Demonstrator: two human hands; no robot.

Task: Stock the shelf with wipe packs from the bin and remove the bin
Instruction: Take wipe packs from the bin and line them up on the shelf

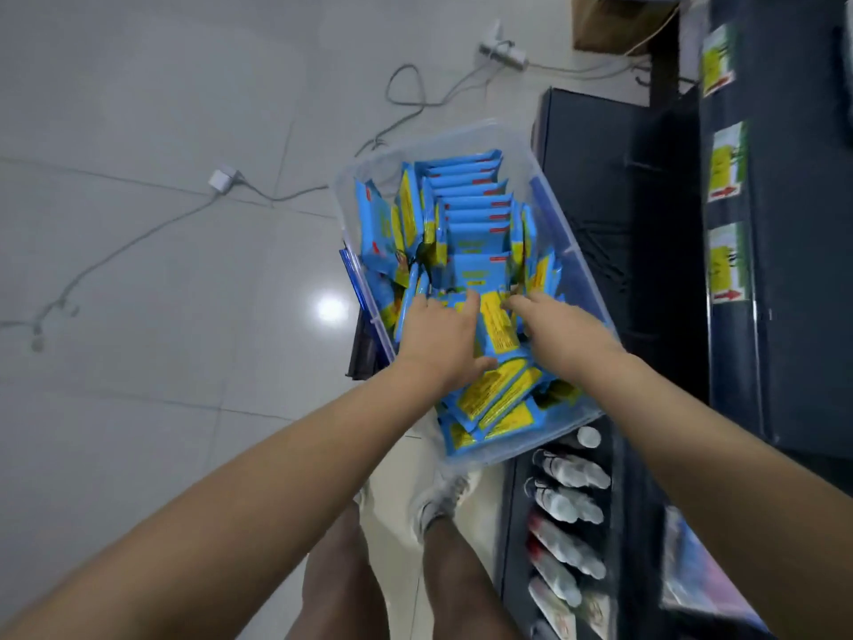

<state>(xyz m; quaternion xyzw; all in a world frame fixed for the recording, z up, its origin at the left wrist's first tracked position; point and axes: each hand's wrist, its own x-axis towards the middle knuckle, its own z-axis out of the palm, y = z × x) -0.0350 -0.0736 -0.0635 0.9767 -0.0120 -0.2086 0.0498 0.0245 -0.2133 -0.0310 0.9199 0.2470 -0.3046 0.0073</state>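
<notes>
The head view looks down on a clear plastic bin [574, 265] standing hard against the left edge of a dark shelf [595, 177], above a pale tiled floor [161, 270]. Blue and yellow wipe packs [471, 210] fill the bin, ranked on edge toward its far end and lying loose at its near end. Both bare arms reach into the near half. The left hand [438, 334] holds one wipe pack [496, 327] between spread forefinger and thumb, its other fingers curled down among the packs. The right hand [563, 330] lies just beside that pack's right edge, fingers pointing down; their tips are hidden, so I cannot tell whether they grip. White bottles [570, 501] lie on the shelf's lower tier, and cables [406, 90] trail across the floor.
</notes>
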